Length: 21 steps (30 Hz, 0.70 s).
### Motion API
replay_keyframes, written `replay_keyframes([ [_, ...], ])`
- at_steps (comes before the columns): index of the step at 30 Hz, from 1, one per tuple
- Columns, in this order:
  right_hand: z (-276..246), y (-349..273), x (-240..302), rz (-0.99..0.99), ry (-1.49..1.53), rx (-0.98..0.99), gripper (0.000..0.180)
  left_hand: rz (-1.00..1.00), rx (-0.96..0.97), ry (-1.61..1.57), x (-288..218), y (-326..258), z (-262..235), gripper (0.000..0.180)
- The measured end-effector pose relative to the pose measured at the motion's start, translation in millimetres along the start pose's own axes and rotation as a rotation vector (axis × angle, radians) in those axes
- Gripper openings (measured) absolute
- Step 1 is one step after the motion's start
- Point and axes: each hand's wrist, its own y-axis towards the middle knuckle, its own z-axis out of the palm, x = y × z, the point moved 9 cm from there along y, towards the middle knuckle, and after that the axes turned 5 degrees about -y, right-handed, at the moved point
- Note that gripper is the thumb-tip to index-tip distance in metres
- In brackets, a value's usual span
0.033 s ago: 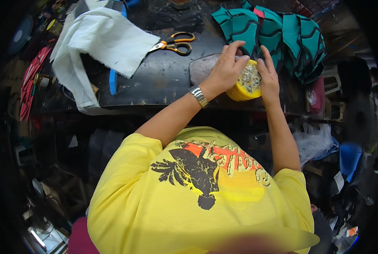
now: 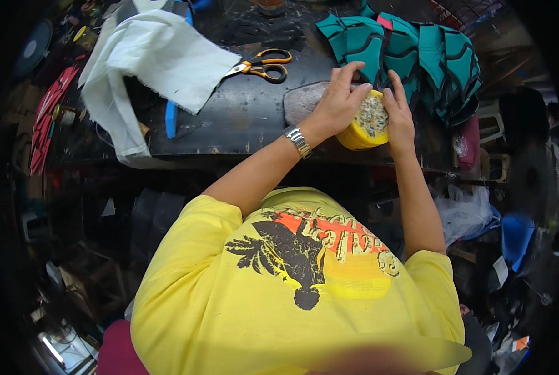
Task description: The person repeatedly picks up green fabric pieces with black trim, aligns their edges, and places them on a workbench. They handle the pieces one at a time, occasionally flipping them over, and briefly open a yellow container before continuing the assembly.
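A round yellow tub [image 2: 356,139] with a crusted, speckled grey-white top stands near the table's front edge, between my two hands. My left hand [image 2: 340,103], a metal watch on its wrist, curves round the tub's left and far side, with the thumb by the rim. Against the right side lies my right hand [image 2: 400,119], fingers bent and pointing away from me. Some fingertips are partly hidden. Just left of the tub, partly under my left hand, is a grey stone-like slab [image 2: 300,103]. Beyond my fingers lie overlapping teal pieces with black edging [image 2: 401,59].
Orange-and-black scissors [image 2: 261,65] lie left of the slab, their blades at a white cloth [image 2: 167,59]. A blue strip [image 2: 171,120] shows below the cloth. Dark pieces [image 2: 264,31] lie at the back, and red strips [image 2: 53,119] at the far left.
The whole view has shifted very slightly. My hands stay at the yellow tub, with no clear movement of either.
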Motion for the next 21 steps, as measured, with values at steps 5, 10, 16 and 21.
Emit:
replay_keyframes([
  [5, 7, -4, 2, 0.081, 0.145, 0.028, 0.086, 0.187, -0.018, 0.059, -7, 6, -10, 0.055],
  [10, 4, -10, -4, -0.068, 0.165, -0.032, 0.09, 0.119, 0.291, -0.073, 1, -27, -5, 0.115],
  [16, -11, -13, 42, -0.43, -0.257, -0.036, 0.031, 0.018, 0.264, 0.127, 8, -35, -6, 0.126],
  [21, 39, -40, 99, -0.947, -1.506, 0.167, 0.02, 0.09, 0.226, 0.244, 8, -35, -6, 0.108],
])
